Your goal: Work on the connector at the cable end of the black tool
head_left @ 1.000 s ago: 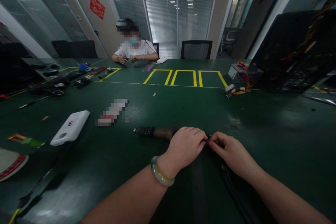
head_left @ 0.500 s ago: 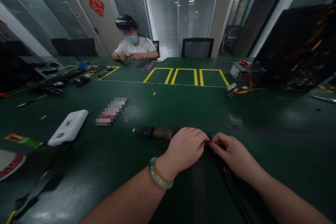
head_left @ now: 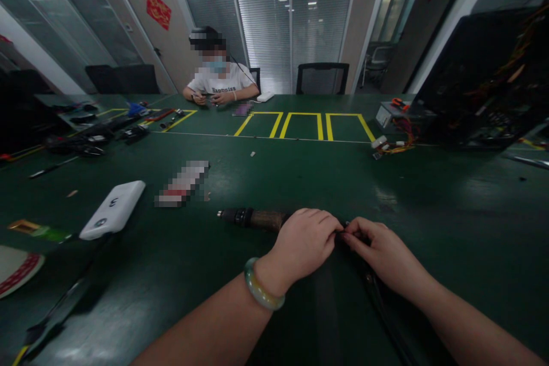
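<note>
On the green table lies a cylindrical tool (head_left: 265,219) with a brown body, a black collar and a narrow metal tip pointing left. My left hand (head_left: 306,237), with a green and yellow bangle at the wrist, is closed over its right end and hides that part. Beside it, my right hand (head_left: 384,251) pinches at a thin dark piece where the fingertips of both hands nearly meet. What exactly sits between those fingertips is too small and shaded to make out. A black cable (head_left: 377,297) runs from under my right hand toward the table's near edge.
A white power bank (head_left: 114,210) with a cable lies left, near a blurred-out flat object (head_left: 182,185) and a green-and-gold item (head_left: 38,231). Dark tools (head_left: 98,131) lie far left. A metal box (head_left: 397,117) with wires stands right. Across the table sits a person (head_left: 223,77).
My hands and the cylindrical tool look almost the same. Across the table, the person has shifted their hands slightly, and lettering on their shirt now shows.
</note>
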Demonstrator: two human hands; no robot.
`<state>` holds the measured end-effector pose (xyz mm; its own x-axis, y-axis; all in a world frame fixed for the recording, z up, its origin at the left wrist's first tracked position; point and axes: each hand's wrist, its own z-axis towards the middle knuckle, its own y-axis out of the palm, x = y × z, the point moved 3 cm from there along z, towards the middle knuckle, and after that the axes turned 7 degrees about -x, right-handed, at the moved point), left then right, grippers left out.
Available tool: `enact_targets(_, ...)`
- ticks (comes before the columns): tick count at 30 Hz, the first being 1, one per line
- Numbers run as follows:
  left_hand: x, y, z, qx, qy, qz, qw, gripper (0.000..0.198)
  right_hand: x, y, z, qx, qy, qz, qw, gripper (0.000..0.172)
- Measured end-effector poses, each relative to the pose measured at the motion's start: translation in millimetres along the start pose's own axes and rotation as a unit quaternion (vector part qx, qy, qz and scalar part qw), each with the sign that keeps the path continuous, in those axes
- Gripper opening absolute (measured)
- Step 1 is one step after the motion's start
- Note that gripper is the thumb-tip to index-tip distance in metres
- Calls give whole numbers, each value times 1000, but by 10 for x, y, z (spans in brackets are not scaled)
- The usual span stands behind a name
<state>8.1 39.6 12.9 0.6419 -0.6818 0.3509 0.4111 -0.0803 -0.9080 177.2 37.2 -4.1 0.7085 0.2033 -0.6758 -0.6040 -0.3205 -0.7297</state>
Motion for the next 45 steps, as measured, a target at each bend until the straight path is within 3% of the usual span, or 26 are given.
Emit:
enact_targets(22,-7,32,7,16,-13,-11,1000,23,37,10,2,21,-6,13,1000,14)
enact_targets(32,-30,51,6,23,-11,9,1000,11,10,-3,-13,23,-8,23,999,13)
enact_targets(45,-37,52,10,17,-13,9,1000,14,16,-14,-22,16,-15,72,997,13)
